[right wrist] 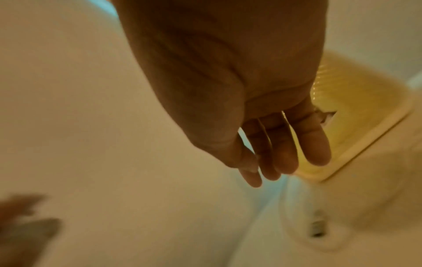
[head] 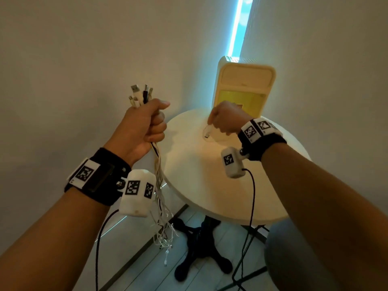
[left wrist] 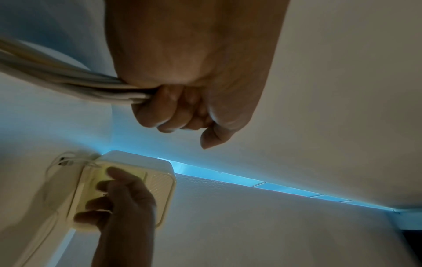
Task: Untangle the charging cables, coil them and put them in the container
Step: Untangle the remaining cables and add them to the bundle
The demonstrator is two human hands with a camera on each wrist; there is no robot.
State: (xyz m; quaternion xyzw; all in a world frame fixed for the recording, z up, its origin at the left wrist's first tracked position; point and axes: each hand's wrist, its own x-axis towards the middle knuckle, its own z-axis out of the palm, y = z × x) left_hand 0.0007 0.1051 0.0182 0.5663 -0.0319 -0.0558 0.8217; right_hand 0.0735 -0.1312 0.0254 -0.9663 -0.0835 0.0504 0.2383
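Observation:
My left hand (head: 147, 127) is raised left of the table and grips a bundle of white and black charging cables (head: 158, 175) in its fist. Their USB plugs (head: 139, 95) stick out above the fist, and the loose ends hang toward the floor. In the left wrist view the cables (left wrist: 68, 79) run into the curled fingers (left wrist: 160, 110). My right hand (head: 226, 120) hovers over the table with its fingers (right wrist: 280, 153) straight, holding nothing. Just below it a single white cable (head: 207, 133) lies looped on the table. The cream and yellow container (head: 245, 85) stands open behind that hand.
The round white table (head: 210, 185) stands on a black pedestal base (head: 201, 259) in a corner between plain walls. A glowing blue light strip (head: 237, 28) runs up the corner. My knee (head: 294, 259) is at the lower right. Wrist camera leads hang from both arms.

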